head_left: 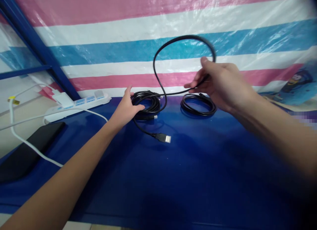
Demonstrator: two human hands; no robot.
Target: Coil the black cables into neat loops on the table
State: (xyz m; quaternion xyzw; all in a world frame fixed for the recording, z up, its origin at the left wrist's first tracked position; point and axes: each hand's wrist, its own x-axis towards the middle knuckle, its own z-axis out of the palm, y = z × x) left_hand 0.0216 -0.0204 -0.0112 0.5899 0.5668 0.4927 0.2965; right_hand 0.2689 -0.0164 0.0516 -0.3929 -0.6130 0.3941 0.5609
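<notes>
My right hand [213,80] pinches a raised length of black USB cable [184,37], which arches in a large loop above the table. It runs down to a black coil [155,104] at the back of the blue table. My left hand [127,106] grips the left side of that coil, thumb across its near part and fingers partly hidden behind. A USB plug [163,137] with a metal end lies in front of the coil. Another small plug [151,117] shows just under the coil. A second coiled black cable [198,113] rests on the table below my right hand, apart from it.
At the left a white power strip [76,106] holds a white charger [63,99]. White cords cross the table beside a black phone-like slab [32,149]. A blue metal frame [39,48] and a striped plastic sheet [111,51] stand behind the blue table [193,180].
</notes>
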